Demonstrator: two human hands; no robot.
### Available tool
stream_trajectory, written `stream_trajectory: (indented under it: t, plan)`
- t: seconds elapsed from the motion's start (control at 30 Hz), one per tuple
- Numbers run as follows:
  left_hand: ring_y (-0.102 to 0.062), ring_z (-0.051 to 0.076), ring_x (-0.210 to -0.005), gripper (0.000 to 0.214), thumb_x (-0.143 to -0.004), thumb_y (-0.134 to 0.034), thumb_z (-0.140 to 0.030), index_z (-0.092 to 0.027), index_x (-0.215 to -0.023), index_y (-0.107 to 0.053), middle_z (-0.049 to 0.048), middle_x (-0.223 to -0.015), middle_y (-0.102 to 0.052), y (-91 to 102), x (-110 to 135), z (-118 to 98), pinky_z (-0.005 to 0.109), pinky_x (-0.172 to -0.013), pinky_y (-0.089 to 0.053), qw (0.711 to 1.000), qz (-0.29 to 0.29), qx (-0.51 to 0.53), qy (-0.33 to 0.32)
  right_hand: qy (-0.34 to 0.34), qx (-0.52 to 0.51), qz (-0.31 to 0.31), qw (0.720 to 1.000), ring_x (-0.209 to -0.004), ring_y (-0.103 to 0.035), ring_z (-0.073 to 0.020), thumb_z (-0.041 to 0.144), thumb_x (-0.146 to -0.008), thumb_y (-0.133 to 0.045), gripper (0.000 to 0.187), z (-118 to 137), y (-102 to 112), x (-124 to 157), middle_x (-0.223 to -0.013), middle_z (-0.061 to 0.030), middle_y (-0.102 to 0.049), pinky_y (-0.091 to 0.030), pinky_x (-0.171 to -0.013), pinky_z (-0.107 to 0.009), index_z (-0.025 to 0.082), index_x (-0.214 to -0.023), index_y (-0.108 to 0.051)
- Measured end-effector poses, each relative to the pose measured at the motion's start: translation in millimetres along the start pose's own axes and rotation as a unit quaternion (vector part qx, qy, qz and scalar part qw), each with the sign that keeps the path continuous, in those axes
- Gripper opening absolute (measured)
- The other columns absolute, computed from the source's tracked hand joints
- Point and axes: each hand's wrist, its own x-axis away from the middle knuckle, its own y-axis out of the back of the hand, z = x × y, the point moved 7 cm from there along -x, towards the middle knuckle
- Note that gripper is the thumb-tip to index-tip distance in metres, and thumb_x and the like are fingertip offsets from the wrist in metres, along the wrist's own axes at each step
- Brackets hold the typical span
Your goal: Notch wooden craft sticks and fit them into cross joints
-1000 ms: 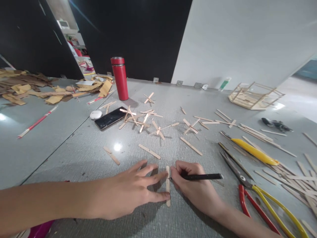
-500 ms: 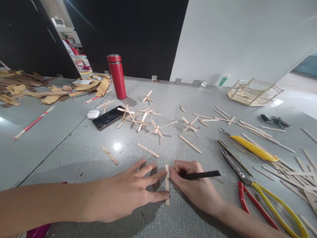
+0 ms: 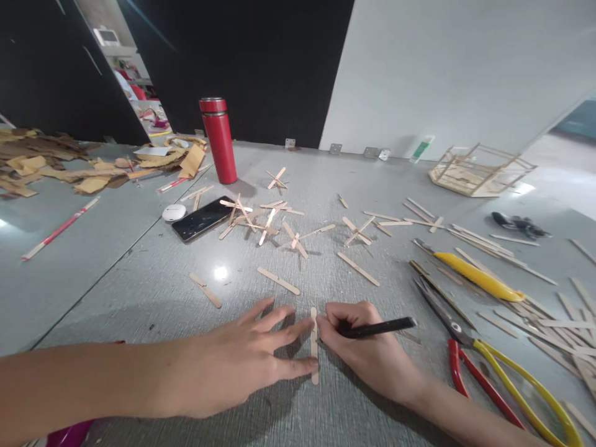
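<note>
A wooden craft stick (image 3: 315,354) lies lengthwise on the grey table near the front edge. My left hand (image 3: 242,360) rests flat beside it, fingers spread, two fingertips pressing on the stick's left side. My right hand (image 3: 367,351) is closed round a black pen (image 3: 379,327), whose tip touches the stick near its upper half. The pen's shaft points to the right.
Loose and crossed craft sticks (image 3: 279,280) lie scattered ahead. A red flask (image 3: 218,140), a black phone (image 3: 201,219) and a white earbud case (image 3: 174,212) sit at the left. Red and yellow-handled pliers (image 3: 484,372), a yellow knife (image 3: 477,276) and a stick frame (image 3: 475,171) are at the right.
The view has shifted slightly. Both hands stay at the stick, with the pen tip in nearly the same spot on it.
</note>
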Motion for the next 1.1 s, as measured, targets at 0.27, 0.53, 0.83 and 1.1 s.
stream_trajectory:
  t: [0.27, 0.53, 0.83, 1.1]
  plan:
    - [-0.035, 0.046, -0.150, 0.099, -0.069, -0.075, -0.002, -0.027, -0.158, -0.038, 0.0168, -0.172, -0.021, 0.8, -0.1, 0.7, 0.063, -0.118, -0.035, 1.000, 0.001, -0.001, 0.001, 0.004, -0.001, 0.002, 1.000, -0.058, -0.020, -0.0117, 0.022, -0.095, -0.053, 0.044, 1.3, 0.0, -0.4, -0.060, 0.0082, -0.021, -0.018, -0.048, -0.028, 0.024, -0.063, -0.023]
    - [-0.037, 0.046, -0.148, 0.102, -0.066, -0.073, 0.001, -0.027, -0.158, -0.038, 0.0166, -0.171, -0.023, 0.5, -0.7, 2.0, 0.064, -0.116, -0.037, 1.000, -0.002, 0.005, 0.001, 0.004, 0.005, -0.009, 1.000, -0.058, -0.020, -0.0116, 0.022, -0.095, -0.054, 0.044, 1.9, -0.5, -0.3, -0.060, 0.0082, -0.020, -0.018, -0.049, -0.028, 0.024, -0.063, -0.024]
    - [-0.041, 0.043, -0.145, 0.101, -0.066, -0.077, -0.001, -0.030, -0.155, -0.042, 0.0129, -0.168, -0.032, 2.4, 0.3, 3.2, 0.061, -0.117, -0.037, 1.000, -0.030, 0.008, -0.003, 0.004, 0.006, -0.019, 1.000, -0.057, -0.020, -0.0116, 0.026, -0.096, -0.055, 0.045, 1.2, -0.9, 0.5, -0.060, 0.0084, -0.022, -0.019, -0.049, -0.028, 0.024, -0.063, -0.025]
    - [-0.039, 0.044, -0.147, 0.099, -0.068, -0.075, -0.001, -0.031, -0.156, -0.042, 0.0132, -0.167, -0.031, 1.8, -1.3, 2.9, 0.062, -0.116, -0.037, 1.000, -0.010, 0.010, 0.003, 0.005, 0.003, -0.018, 1.000, -0.057, -0.020, -0.0116, 0.026, -0.097, -0.055, 0.045, 2.2, -0.4, 1.8, -0.060, 0.0086, -0.022, -0.019, -0.049, -0.028, 0.024, -0.063, -0.026]
